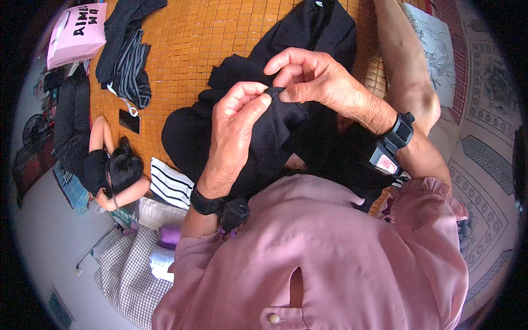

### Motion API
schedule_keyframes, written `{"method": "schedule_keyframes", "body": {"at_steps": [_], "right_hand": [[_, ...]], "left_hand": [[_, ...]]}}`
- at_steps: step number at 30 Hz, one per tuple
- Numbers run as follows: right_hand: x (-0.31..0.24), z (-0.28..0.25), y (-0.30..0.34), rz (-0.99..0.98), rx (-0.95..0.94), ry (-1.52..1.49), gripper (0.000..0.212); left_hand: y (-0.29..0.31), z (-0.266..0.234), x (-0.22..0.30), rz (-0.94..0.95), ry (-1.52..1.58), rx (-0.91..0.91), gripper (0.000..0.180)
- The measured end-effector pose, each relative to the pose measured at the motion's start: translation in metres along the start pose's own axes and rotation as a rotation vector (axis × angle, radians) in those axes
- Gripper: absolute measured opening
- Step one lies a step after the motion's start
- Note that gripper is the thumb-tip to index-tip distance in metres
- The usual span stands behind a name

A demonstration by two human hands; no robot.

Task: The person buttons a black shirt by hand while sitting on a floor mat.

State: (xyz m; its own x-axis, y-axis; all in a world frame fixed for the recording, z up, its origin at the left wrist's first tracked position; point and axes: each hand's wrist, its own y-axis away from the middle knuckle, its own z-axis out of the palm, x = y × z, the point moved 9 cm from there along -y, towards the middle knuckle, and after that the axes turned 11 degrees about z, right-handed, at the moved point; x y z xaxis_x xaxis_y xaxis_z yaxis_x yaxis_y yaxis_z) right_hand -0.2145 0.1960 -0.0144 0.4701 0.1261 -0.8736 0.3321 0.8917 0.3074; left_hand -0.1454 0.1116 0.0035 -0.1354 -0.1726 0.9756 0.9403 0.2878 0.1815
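2 hands (234, 124) (330, 85) pinching cloth edge (274, 94), open mat (187, 47)

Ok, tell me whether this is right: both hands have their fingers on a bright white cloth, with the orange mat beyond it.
Wrong colour: the head view shows a black cloth. The left hand and right hand do have fingers on it, with the orange mat beyond.

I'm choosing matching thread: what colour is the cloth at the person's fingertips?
The cloth is black; it shows best in the head view.
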Motion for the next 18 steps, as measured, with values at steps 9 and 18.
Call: {"method": "schedule_keyframes", "body": {"at_steps": [9,18], "right_hand": [[-0.014,0.0,0.002,-0.132,0.078,0.216,0.014],[-0.002,-0.008,0.001,0.041,0.129,0.257,0.01]], "left_hand": [[0.003,-0.007,-0.002,0.118,-0.071,0.104,0.01],[0.0,-0.001,-0.011,-0.036,-0.09,0.042,0.013]]}}
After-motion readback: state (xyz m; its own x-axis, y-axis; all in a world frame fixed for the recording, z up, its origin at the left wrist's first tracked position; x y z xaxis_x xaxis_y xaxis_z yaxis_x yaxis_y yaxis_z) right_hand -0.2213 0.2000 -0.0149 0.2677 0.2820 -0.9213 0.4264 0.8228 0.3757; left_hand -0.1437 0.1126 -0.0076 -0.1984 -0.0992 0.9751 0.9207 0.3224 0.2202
